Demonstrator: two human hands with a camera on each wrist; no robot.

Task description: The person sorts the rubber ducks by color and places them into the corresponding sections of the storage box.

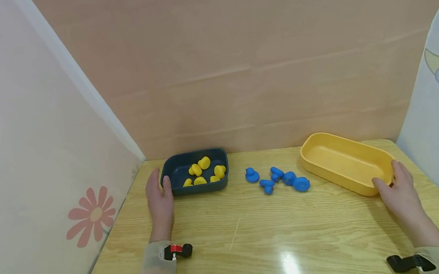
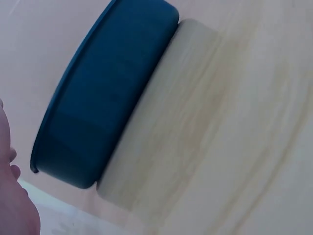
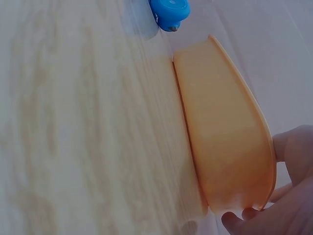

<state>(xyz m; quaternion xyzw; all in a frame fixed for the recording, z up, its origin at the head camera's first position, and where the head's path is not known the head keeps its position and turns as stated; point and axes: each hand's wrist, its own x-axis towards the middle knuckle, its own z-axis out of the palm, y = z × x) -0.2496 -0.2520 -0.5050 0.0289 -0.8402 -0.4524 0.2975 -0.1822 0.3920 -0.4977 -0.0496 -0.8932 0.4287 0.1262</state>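
Our left hand [image 1: 160,201] rests open against the dark blue tray [image 1: 198,187] of yellow ducks [image 1: 203,171]; our right hand [image 1: 398,189] grips the yellow tray [image 1: 344,173] on the counter [image 1: 254,240].

The near half of the worktop [image 1: 255,249] lies open between both arms. Farther back, blue toys [image 1: 278,179] sit in the gap between the dark tray [image 1: 198,188] and the yellow tray [image 1: 344,173]. Walls close in behind and at both sides.
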